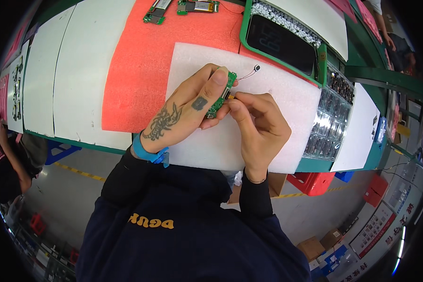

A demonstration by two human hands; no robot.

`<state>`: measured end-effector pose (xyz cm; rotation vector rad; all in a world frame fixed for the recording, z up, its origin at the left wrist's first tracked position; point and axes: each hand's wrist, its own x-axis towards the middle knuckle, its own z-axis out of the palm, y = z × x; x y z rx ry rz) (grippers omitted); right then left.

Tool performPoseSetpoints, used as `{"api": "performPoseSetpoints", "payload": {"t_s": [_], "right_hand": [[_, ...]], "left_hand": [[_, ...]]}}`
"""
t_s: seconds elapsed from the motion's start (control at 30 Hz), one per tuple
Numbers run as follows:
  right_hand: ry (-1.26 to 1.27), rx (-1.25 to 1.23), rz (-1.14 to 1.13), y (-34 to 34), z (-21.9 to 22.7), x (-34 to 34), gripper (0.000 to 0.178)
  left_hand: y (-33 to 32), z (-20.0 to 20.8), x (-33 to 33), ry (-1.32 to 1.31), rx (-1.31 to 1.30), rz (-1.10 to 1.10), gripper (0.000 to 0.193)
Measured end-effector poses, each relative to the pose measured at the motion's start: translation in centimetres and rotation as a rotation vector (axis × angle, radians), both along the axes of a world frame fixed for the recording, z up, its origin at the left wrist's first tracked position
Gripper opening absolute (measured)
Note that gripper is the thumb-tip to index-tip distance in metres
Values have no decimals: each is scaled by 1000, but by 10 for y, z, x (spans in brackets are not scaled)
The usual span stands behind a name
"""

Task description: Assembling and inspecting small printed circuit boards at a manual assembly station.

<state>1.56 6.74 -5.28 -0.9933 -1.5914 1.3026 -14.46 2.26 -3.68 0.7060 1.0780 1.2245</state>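
Note:
My left hand [197, 105], with a blue strap at its wrist, is closed around a green circuit board [215, 107], thumb on top near its upper end. At the board's right edge, my right hand [263, 123] pinches a small orange-yellow flex cable [231, 97] between thumb and forefinger. Whether that cable sits in the board's connector I cannot tell. Thin reddish wires run from the board's top to a small round black part [257, 68]. Both hands are above a white foam sheet [286, 152], and my fingers hide part of the board.
Pink foam [127, 103] lies beneath the white sheet, with two more circuit boards [197, 6] at the back. A green tray [243, 35] holds small parts and a dark screen [279, 44]. Clear trays of small dark parts [325, 122] stand at right. Other people [11, 160] are at the sides.

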Motion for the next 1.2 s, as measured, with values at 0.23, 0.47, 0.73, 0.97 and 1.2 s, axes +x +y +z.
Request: {"api": "performPoseSetpoints", "payload": {"t_s": [0.23,0.47,0.73,0.97,1.2], "right_hand": [[8,27,-9,0,-1,0,19],[15,4,-14,1,1,-1,19],[26,12,-13,2,0,-1,19],[13,-16,-21,1,1,-1,18],[38,-34,-26,1,2,-1,17]], "left_hand": [[-2,0,2,38,27,15,45],[-2,-2,5,78,13,24,44],[-1,1,6,88,5,22,44],[-2,-2,11,198,18,48,55],[-4,0,10,124,1,28,42]]}}
